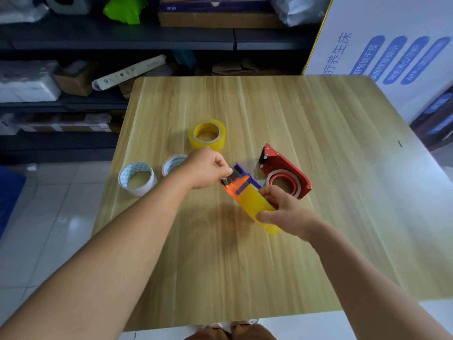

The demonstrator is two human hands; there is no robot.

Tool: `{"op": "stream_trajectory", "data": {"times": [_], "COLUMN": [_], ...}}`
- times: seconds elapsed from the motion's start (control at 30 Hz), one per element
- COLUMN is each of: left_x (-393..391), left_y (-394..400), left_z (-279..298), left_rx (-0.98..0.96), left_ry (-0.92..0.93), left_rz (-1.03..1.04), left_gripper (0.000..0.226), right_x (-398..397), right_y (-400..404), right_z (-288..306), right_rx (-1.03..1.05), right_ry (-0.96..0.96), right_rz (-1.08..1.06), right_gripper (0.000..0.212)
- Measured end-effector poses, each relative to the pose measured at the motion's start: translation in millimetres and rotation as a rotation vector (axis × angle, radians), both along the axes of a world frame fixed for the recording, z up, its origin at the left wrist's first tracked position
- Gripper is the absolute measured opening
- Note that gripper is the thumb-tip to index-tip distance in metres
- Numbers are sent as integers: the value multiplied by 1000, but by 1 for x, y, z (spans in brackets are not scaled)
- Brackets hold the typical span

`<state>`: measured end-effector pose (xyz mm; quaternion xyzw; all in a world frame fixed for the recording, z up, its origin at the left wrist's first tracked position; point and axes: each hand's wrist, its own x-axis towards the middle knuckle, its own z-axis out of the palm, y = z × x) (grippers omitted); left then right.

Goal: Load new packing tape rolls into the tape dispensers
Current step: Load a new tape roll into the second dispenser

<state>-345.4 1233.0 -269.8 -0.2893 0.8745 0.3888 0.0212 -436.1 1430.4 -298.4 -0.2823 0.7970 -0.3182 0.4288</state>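
One dispenser [241, 184], orange and blue, is held over the table [318, 241] between both hands, a yellow roll [259, 207] already seated in it. The right hand [285, 212] is curled round the yellow roll at the near end, thumb and fingers clamped on its sides. The left hand [208, 169] is closed in a pinch at the dispenser's far end, at the metal blade plate; what is pinched is judged to be the tape's free end being threaded, though the strip itself is too small to be made out. This dispenser is therefore judged mostly loaded, with the leader yet to be fed and stuck down at the blade. Just beyond the right hand, a red dispenser [285, 171] is laid flat on the table, apart from both hands; a ring is seen in its cradle, and whether that is a thin roll or a spent core cannot be told, so its loading is counted as probably still to be done. Beyond the left hand a second yellow roll [207, 134] is lying untouched. To the left of the left hand two white rolls are lying: one [137, 177] well clear, the other [172, 164] partly hidden behind the left wrist. Three spare rolls are thus left on the table. Roughly half of the task is judged complete.
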Motion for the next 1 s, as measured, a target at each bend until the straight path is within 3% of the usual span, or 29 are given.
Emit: {"op": "stream_trajectory", "data": {"times": [0.3, 0.4, 0.47, 0.53, 0.8, 1.0], "left_x": [-4, -8, -10, -11, -12, -8], "left_y": [6, 11, 13, 13, 14, 11], "left_z": [4, 11, 16, 19, 30, 35], "left_rx": [274, 281, 254, 222, -15, -50], "left_ry": [37, 51, 41, 26, 159, 224], "left_rz": [50, 62, 57, 59, 32, 48], "left_gripper": [11, 13, 13, 15, 10, 8], "right_x": [-18, -15, -10, -7, -14, -29], "right_y": [10, 0, -8, -13, -20, -22], "right_z": [15, 18, 19, 21, 33, 43], "right_rx": [-44, 59, 121, 126, 143, 149], "right_ry": [-193, -33, 141, 238, 298, 322], "right_rz": [103, 104, 77, 63, 205, 224], "right_gripper": [53, 78, 90, 87, 67, 61]}}
